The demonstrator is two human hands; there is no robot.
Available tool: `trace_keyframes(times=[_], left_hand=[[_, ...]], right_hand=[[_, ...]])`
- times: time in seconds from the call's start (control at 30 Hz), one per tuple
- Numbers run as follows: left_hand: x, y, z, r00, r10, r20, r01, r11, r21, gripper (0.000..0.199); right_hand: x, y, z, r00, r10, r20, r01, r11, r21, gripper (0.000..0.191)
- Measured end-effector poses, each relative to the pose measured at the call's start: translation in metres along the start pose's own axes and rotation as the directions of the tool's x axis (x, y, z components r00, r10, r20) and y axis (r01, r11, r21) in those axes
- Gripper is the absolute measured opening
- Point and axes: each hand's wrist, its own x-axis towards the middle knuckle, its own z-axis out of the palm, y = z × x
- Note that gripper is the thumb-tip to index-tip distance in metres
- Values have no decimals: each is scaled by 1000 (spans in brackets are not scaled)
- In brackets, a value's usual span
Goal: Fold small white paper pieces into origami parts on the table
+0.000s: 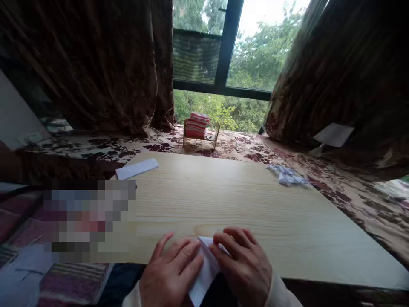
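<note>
My left hand (175,270) and right hand (244,264) are both narrowed on one sheet of thin white folded paper (208,266), fingers bent and tips close together. I hold it from either side, I'd say, because something so light would slide or spring open under one hand. My left thumb lies along its left side, while my right fingertips gather at its upper right; whether my right thumb is underneath, I cannot tell. The paper sits at the near edge of the pale wood-grain tabletop (204,196), its lower end reaching towards me past that edge, probably so my forearms can stay low.

It looks smooth and matt, with a pointed far end, slanting sides and a faint shadow where one layer meets another. My fingers hide much of its right part.

Farther off, a flat white rectangular stack (137,168) rests at the left corner, and a loose heap of whitish angular pieces (290,175) at the right edge, both likely set aside to leave me elbow room. Beyond, on the maroon-flowered beige cloth (239,147), a small wooden rack (217,135) keeps a red-and-white striped stack (197,125) together before the dark-framed window (228,47).
</note>
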Motion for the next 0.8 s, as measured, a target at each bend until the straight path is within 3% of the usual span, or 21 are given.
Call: trace_keyframes(times=[0.37,0.6,0.7,0.8], left_hand=[[-1,3,-14,993,1,114,-7,999,54,41],[-2,2,-7,1000,-1,-30,0,1000,-13,38],[-1,2,-10,1000,0,9,0,1000,15,40],[2,4,-19,993,-7,121,2,999,46,45]], right_hand=[[-9,-6,-2,999,34,-29,-32,999,42,27],[-5,-8,-4,997,79,-4,-78,996,53,26],[-4,-9,-3,997,79,15,-80,995,63,30],[-4,-9,-2,995,92,30,-94,993,69,31]])
